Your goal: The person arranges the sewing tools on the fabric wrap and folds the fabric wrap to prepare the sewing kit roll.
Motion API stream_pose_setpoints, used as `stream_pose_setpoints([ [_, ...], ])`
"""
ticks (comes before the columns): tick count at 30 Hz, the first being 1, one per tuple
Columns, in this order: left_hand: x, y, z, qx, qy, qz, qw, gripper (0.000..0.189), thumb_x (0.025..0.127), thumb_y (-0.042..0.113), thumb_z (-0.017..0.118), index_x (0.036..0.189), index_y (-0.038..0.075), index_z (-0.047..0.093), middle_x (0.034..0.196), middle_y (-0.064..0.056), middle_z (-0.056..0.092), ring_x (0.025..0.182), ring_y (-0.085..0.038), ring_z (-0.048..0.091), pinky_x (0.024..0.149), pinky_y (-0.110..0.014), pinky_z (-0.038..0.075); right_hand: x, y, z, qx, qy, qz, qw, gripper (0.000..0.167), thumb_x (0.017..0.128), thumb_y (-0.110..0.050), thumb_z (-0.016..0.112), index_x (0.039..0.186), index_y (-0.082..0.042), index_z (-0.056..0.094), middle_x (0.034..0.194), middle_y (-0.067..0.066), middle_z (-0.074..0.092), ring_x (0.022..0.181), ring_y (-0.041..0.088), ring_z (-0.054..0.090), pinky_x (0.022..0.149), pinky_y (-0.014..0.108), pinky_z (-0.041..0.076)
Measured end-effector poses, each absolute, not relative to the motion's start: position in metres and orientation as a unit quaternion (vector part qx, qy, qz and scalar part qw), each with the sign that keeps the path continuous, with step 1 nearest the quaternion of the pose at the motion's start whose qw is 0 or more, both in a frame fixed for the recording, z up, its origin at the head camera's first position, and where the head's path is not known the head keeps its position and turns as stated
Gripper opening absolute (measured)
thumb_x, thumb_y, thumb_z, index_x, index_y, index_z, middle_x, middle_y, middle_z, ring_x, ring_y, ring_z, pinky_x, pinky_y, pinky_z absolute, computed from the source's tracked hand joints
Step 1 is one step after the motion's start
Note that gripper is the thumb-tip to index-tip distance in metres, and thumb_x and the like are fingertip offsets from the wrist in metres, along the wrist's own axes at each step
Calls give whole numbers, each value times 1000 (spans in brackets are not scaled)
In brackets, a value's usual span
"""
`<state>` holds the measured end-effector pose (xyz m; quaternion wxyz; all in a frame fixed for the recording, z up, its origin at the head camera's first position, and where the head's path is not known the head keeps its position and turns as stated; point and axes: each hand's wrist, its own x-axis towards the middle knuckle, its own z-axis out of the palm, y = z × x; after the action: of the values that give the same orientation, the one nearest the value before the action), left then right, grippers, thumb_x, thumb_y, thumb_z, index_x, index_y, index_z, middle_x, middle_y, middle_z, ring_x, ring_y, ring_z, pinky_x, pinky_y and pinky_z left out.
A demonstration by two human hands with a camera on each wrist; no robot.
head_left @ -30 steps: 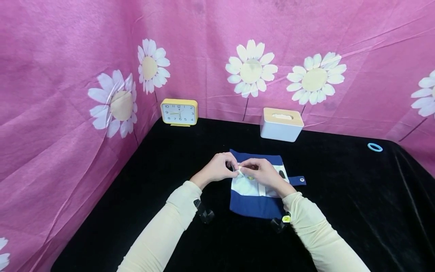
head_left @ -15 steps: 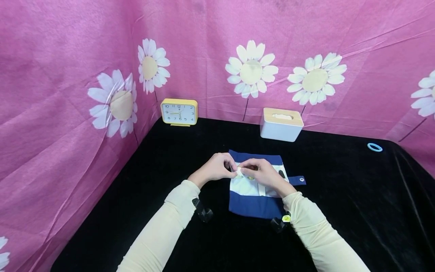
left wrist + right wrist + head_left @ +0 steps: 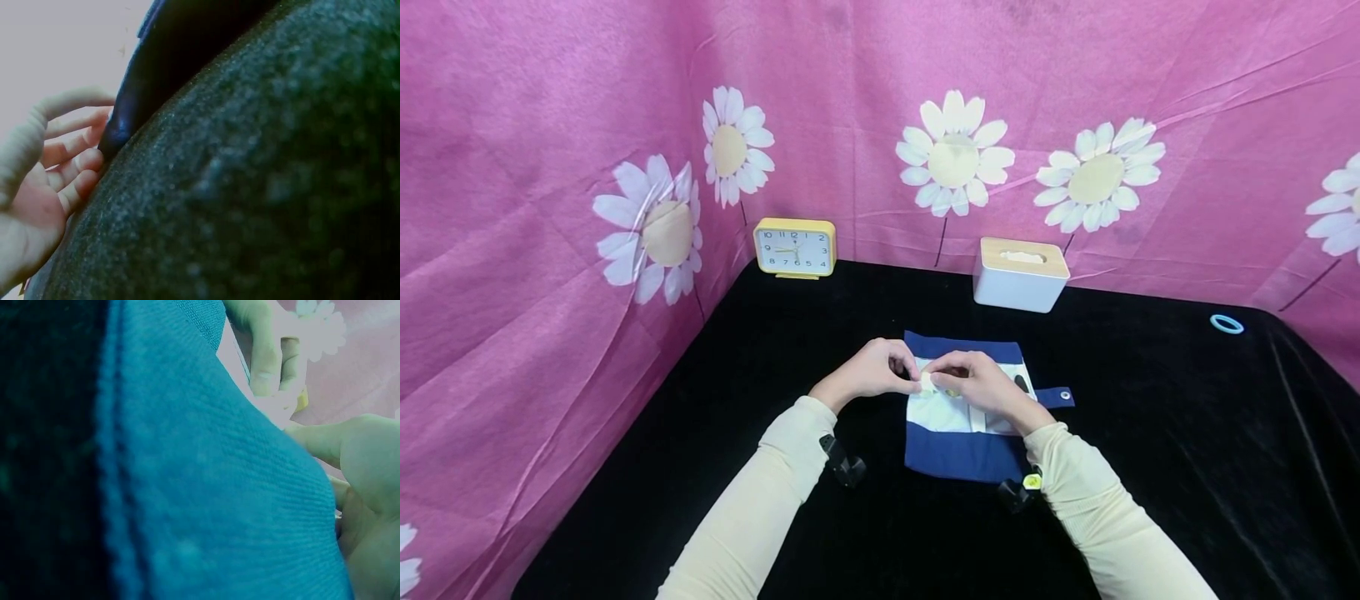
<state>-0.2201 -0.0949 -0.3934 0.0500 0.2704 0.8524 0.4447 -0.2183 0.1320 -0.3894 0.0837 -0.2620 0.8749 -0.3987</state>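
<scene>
An unfolded cloth pouch [image 3: 964, 455], blue with a white middle panel, lies on the black cloth. Over the left part of the white panel, my left hand [image 3: 877, 368] pinches a small cream-coloured piece [image 3: 927, 384] from the left. My right hand [image 3: 981, 382] pinches it from the right, thumb and forefinger close to the left fingertips. What kind of thing the piece is, I cannot tell. A small yellowish item [image 3: 952, 392] shows just under the right fingers. In the right wrist view, the pouch's blue flap [image 3: 206, 456] hides part of both hands.
A snap strap [image 3: 1056, 398] extends from the pouch's right side, near a dark oval item [image 3: 1022, 383]. Behind stand a yellow alarm clock [image 3: 795, 248] and a tissue box [image 3: 1021, 275]. A light-blue ring [image 3: 1227, 324] lies far right. Pink flowered curtain [image 3: 850, 125] borders the table.
My left hand has drawn slightly left and down, and more of the cream-coloured piece shows between the hands. The pouch's left edge has shifted slightly left. My right hand has barely moved.
</scene>
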Motion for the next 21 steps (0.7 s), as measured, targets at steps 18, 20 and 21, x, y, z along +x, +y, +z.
stream_pose_setpoints([
  [18,-220,-95,-395,270,858,433,58,12,77,14,86,83,9,76,93,-2,69,84,-7,54,77,-20,46,-217,133,-389,-284,867,-400,83,17,97,-15,67,109,-9,77,101,7,74,87,12,57,75,22,47],
  [20,-220,-95,-395,269,859,432,58,12,77,15,86,83,9,76,92,-1,69,84,-7,54,77,-20,46,-218,133,-388,-283,867,-402,86,17,97,-14,67,109,-8,77,102,8,73,87,13,57,75,22,47],
  [21,-220,-95,-394,269,859,432,58,12,77,15,86,83,9,76,93,-1,69,84,-7,54,77,-20,46,-218,133,-388,-280,868,-401,87,17,97,-14,67,109,-8,77,103,8,74,88,13,57,76,22,47],
])
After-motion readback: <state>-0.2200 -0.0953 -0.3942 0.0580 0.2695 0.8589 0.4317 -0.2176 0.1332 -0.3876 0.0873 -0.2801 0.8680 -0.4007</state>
